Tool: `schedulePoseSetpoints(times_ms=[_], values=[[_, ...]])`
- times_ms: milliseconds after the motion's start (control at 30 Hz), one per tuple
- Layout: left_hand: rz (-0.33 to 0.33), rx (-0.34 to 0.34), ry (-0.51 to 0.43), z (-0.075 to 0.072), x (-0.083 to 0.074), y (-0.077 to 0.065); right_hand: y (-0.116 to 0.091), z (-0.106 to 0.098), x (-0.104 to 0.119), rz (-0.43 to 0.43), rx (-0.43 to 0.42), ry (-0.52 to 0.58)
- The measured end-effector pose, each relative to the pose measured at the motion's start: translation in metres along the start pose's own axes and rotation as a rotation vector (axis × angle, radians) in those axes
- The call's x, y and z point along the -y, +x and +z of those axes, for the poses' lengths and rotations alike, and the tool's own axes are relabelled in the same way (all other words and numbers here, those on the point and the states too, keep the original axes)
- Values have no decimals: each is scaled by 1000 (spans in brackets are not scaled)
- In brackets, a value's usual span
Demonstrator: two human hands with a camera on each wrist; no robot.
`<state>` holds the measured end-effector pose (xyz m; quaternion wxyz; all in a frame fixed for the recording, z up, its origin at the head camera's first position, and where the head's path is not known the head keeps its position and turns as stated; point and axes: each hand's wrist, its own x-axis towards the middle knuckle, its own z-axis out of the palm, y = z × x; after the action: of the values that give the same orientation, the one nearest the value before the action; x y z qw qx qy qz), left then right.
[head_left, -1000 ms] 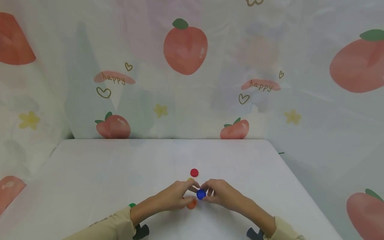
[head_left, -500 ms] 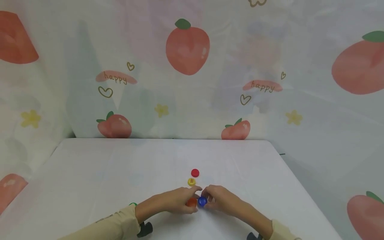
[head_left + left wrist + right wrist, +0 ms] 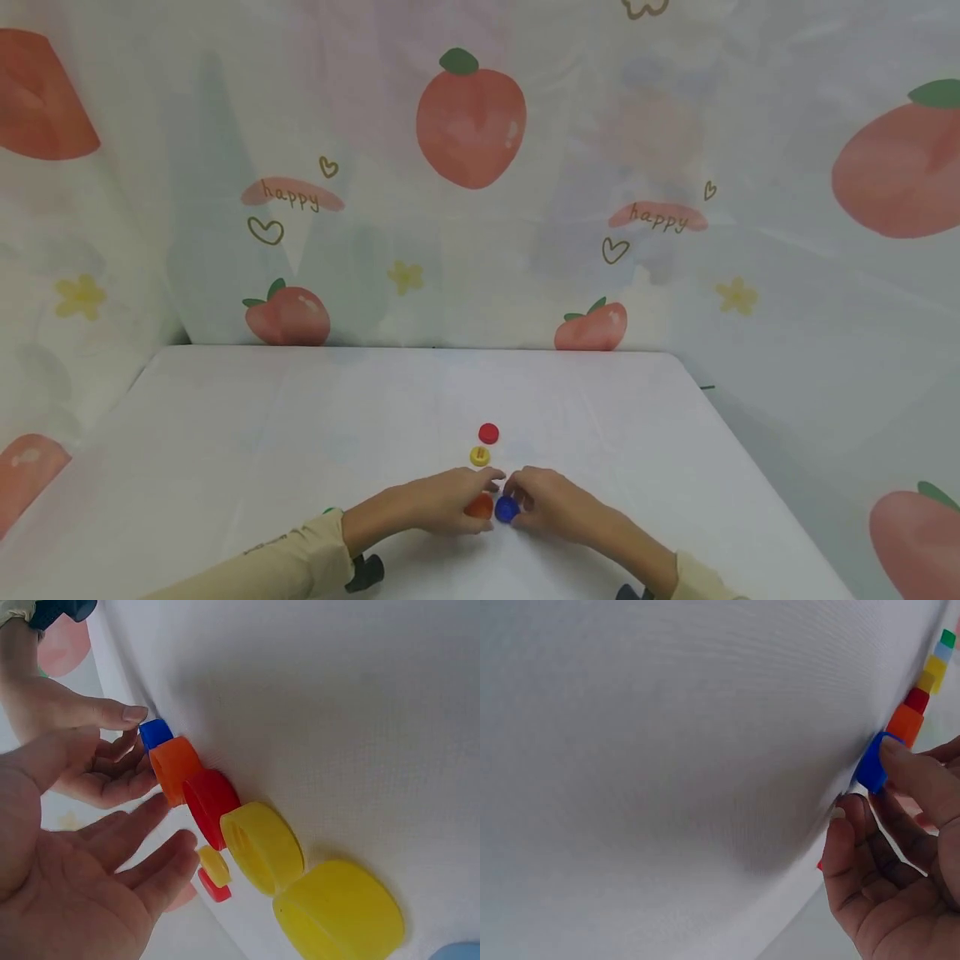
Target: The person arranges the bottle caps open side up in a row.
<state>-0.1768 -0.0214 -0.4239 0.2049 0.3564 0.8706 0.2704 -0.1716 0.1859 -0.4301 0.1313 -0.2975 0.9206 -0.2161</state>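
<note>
My right hand (image 3: 558, 504) pinches a blue bottle cap (image 3: 874, 766), its thumb on one side in the right wrist view. The cap is down at the tabletop, at the end of a row of caps. Beside it stands an orange bottle cap (image 3: 177, 769), followed by a red cap (image 3: 212, 807) and a yellow cap (image 3: 262, 847). My left hand (image 3: 90, 855) is around the orange and red caps, fingers spread and relaxed, gripping nothing. In the head view the left hand hides much of the row.
A larger yellow cap (image 3: 341, 911), a light blue cap (image 3: 461, 952) and a green cap (image 3: 948, 638) continue the row. Beyond the hands lie a small yellow cap (image 3: 480, 456) and a red cap (image 3: 489, 433). A fruit-print curtain rises behind the white table (image 3: 337, 417).
My right hand has lowered the blue cap toward me, down beside the orange one. My left hand has shifted slightly nearer, uncovering the small yellow cap.
</note>
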Motion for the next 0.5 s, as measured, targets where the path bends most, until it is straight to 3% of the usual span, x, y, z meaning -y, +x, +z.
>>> schedulePoseSetpoints(times_ms=[233, 300, 500], values=[[-138, -266, 4, -19, 5, 3, 7, -15, -6, 15, -25, 73], [-155, -290, 0, -25, 10, 5, 13, -19, -7, 13, -63, 74], [-227, -280, -1, -33, 21, 19, 33, -21, -8, 27, -130, 65]])
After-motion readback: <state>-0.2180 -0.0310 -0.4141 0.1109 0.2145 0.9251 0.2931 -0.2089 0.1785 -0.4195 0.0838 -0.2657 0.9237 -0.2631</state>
